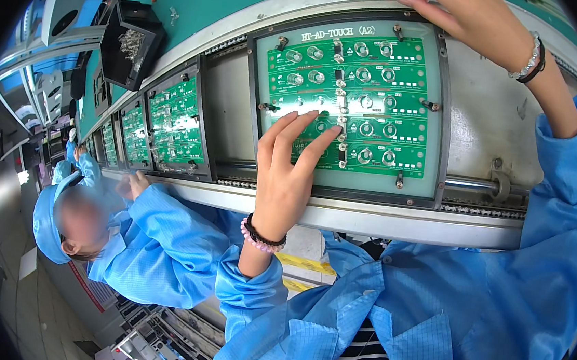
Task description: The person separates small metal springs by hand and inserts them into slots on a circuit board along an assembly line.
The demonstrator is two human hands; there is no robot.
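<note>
A framed panel of green circuit boards (387, 147) lies before me, with clear round parts (365, 156) and a vertical line of small dark and silver parts (342, 109) on it. My left hand (286, 163) rests palm down over the panel's left half. Its fingers are spread, with the tips around a clear round part (322, 125); whether they touch it I cannot tell. Beyond the panel's far right corner is my right hand (447, 12), fingers apart and partly cut off by the picture's upper edge. Nothing shows in it.
The black-framed panel sits on a conveyor with chain rails (481, 211) and a metal rod (466, 184). More framed boards (174, 118) line up on the left. A black bin (130, 46) of small metal parts stands at far left. A co-worker's blue sleeve (173, 238) is close by.
</note>
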